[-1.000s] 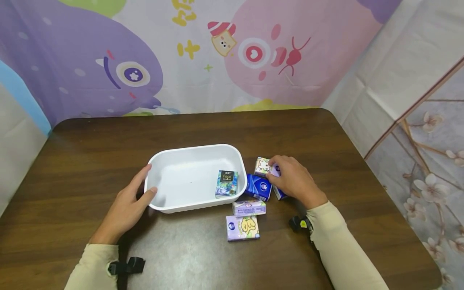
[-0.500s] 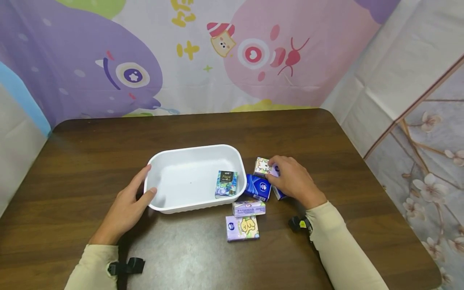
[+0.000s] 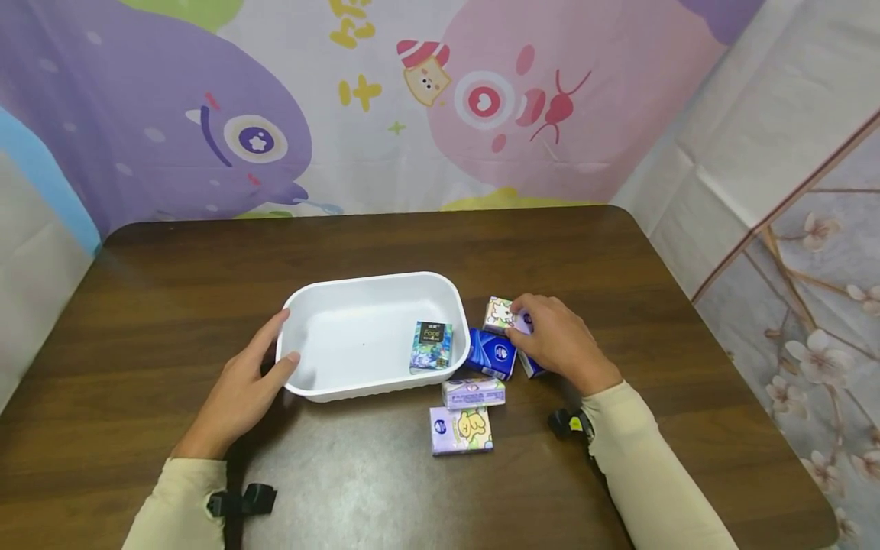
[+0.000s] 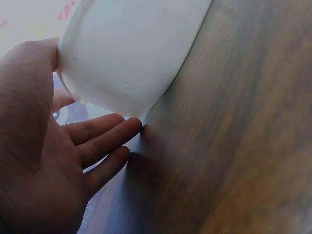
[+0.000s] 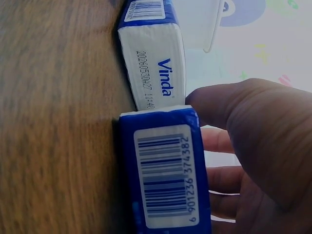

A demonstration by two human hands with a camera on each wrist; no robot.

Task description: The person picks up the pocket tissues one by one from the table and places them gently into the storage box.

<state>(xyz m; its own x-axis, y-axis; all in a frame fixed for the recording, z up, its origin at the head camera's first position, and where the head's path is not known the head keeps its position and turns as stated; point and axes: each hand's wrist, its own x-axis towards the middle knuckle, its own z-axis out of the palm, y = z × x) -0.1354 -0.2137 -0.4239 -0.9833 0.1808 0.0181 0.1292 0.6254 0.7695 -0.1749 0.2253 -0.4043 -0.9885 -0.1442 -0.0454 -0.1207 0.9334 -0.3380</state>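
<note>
My left hand rests against the left end of a white plastic tray, thumb and index finger at its rim. In the left wrist view the other fingers reach out fairly straight beside the tray's corner. My right hand grips a purple-and-white tissue pack right of the tray, thumb on the near side, fingers over it. Two blue tissue packs, one flat and one partly under the hand, lie beside it; the right wrist view shows a barcode end up close.
A green-blue tissue pack lies inside the tray at its right end. Two more purple tissue packs, one on its side and one with a yellow cartoon figure, lie in front of it. A printed curtain hangs behind the brown table.
</note>
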